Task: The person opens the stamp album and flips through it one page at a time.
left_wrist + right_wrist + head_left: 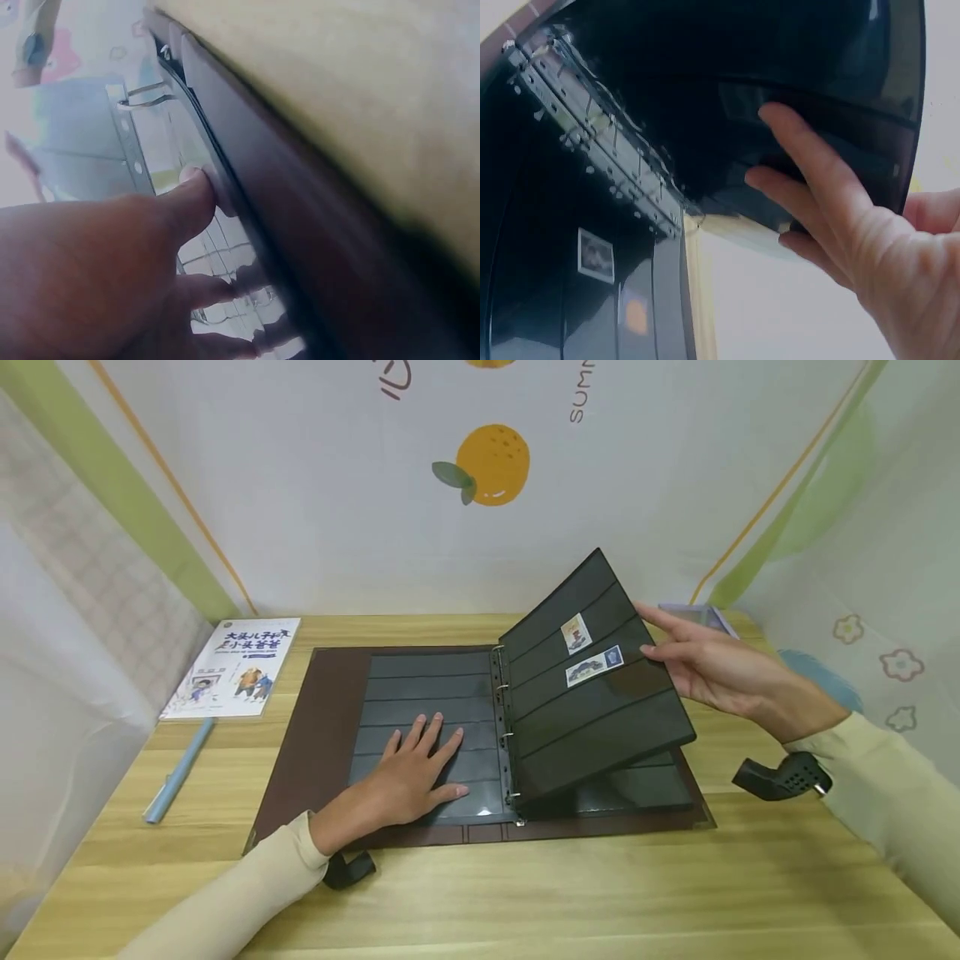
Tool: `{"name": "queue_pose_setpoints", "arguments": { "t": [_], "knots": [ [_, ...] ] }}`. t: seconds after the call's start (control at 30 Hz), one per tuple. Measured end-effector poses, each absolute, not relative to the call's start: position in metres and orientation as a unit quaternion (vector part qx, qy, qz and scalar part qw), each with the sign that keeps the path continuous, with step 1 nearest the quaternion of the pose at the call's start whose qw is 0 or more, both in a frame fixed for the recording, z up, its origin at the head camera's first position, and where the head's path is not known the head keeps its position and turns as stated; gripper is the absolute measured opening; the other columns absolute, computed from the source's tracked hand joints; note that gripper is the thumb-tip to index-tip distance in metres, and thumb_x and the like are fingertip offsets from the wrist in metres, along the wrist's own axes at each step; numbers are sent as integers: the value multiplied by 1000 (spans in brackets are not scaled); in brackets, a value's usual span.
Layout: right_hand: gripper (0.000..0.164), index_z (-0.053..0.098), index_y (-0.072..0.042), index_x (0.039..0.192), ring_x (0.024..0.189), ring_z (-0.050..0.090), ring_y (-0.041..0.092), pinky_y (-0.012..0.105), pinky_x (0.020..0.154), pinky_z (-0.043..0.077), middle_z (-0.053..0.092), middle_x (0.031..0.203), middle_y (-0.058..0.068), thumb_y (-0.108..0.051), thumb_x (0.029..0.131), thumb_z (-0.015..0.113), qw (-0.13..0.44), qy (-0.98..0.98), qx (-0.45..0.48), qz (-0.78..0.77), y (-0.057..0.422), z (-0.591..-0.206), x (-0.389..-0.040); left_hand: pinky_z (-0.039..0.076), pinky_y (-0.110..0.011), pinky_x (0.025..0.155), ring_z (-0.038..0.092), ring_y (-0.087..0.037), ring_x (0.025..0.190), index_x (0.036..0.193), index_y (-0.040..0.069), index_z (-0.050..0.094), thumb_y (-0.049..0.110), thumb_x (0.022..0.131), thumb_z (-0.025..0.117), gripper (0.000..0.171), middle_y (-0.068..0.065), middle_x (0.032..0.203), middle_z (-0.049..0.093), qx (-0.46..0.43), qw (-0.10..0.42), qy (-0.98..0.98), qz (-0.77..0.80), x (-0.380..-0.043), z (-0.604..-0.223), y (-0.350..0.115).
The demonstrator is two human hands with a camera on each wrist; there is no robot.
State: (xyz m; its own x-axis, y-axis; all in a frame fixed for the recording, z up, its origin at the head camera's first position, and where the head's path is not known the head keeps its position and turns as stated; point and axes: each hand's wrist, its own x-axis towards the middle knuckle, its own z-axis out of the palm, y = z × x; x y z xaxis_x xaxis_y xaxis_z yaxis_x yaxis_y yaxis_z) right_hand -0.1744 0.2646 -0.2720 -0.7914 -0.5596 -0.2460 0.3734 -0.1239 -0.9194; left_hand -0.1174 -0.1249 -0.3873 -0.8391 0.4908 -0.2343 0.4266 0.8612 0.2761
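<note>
A brown ring-bound stamp album point(307, 727) lies spread on the table. My left hand point(401, 781) rests on the black left page point(423, 693), fingers spread and nearly straight. My right hand point(716, 670) pinches the outer edge of a lifted black page point(592, 727), thumb on the near face and fingers behind. Two stamps point(576, 633) sit in strips on that tilted page. Metal rings point(506, 737) line the spine between the pages. From the right wrist, fingers point(821, 161) show against the page's underside, and another stamp point(595, 255) shows on the page below.
A white illustrated book point(232, 668) lies at the back left, with a blue stick-like object point(178, 774) in front of it. Behind the right hand is a pale purple box point(705, 617). A printed cloth point(337, 527) hangs along the table's back.
</note>
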Motion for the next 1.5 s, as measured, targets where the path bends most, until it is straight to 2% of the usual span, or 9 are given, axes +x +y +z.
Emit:
{"name": "queue_pose_setpoints", "arguments": {
  "t": [0.27, 0.4, 0.5, 0.63, 0.77, 0.9, 1.13, 1.33, 1.5],
  "knots": [
    [77, -13, -39, 161, 124, 64, 13, 32, 98, 56, 30, 164, 12, -16, 110, 40, 338, 634, -112, -687, 236, -257, -173, 24, -67, 118, 16, -40, 157, 158, 8, 34, 38, 103, 57, 67, -22, 167, 20, 232, 90, 934, 254, -108, -359, -95],
    [77, -15, -37, 161, 121, 66, 19, 37, 96, 57, 53, 148, 6, -17, 110, 40, 341, 639, -123, -679, 228, -251, -172, 29, -51, 123, 23, -21, 156, 161, 16, 28, 40, 108, 45, 60, -4, 169, 22, 282, 83, 869, 399, -91, -334, -68],
    [75, -13, -37, 161, 119, 67, 19, 38, 94, 58, 51, 149, 12, -18, 111, 39, 328, 665, -114, -662, 219, -245, -170, 50, -36, 102, 69, -11, 102, 162, 24, 23, 48, 109, 36, 59, 0, 118, 72, 289, 115, 839, 447, -83, -321, -52],
    [76, -13, -40, 161, 121, 62, 10, 33, 92, 56, 27, 164, 13, -23, 110, 41, 321, 706, -100, -623, 202, -235, -168, 51, -28, 88, 61, -7, 63, 162, 22, 20, 50, 109, 32, 61, 1, 84, 72, 262, 132, 826, 481, -81, -310, -45],
    [82, -15, -40, 160, 126, 54, 14, 33, 90, 50, 24, 162, 11, -24, 109, 47, 327, 730, -99, -592, 182, -224, -167, 48, -40, 109, 58, -15, 133, 163, 16, 20, 48, 108, 36, 65, -5, 157, 45, 225, 138, 806, 529, -81, -300, -49],
    [83, -18, -37, 160, 142, 47, 29, 48, 106, 49, 29, 162, 17, -23, 109, 46, 342, 731, -116, -579, 162, -217, -165, 55, -43, 100, 64, -26, 126, 163, 18, 20, 52, 106, 40, 69, -7, 159, 43, 170, 164, 780, 579, -81, -291, -55],
    [84, -17, -35, 160, 150, 29, 47, 57, 112, 41, -15, 170, 10, -29, 108, 48, 365, 744, -162, -535, 136, -213, -166, 57, -45, 97, 67, -29, 122, 164, 21, 11, 53, 102, 48, 79, -9, 154, 49, 124, 190, 759, 611, -79, -282, -66],
    [69, 6, -33, 164, 150, 36, 36, 51, 113, 43, 8, 171, 7, -31, 108, 47, 376, 756, -209, -494, 138, -220, -167, 57, -44, 96, 62, -33, 128, 164, 19, 12, 44, 101, 54, 79, -15, 152, 50, 102, 188, 745, 632, -78, -283, -74],
    [65, 25, -22, 162, 147, 40, 38, 59, 113, 40, 28, 167, 13, -43, 106, 50, 246, 870, -301, -305, 177, -258, -158, 55, -46, 100, 54, -37, 136, 164, 18, 15, 36, 103, 49, 72, -17, 161, 38, 92, 166, 727, 660, -76, -281, -84]
  ]
}}
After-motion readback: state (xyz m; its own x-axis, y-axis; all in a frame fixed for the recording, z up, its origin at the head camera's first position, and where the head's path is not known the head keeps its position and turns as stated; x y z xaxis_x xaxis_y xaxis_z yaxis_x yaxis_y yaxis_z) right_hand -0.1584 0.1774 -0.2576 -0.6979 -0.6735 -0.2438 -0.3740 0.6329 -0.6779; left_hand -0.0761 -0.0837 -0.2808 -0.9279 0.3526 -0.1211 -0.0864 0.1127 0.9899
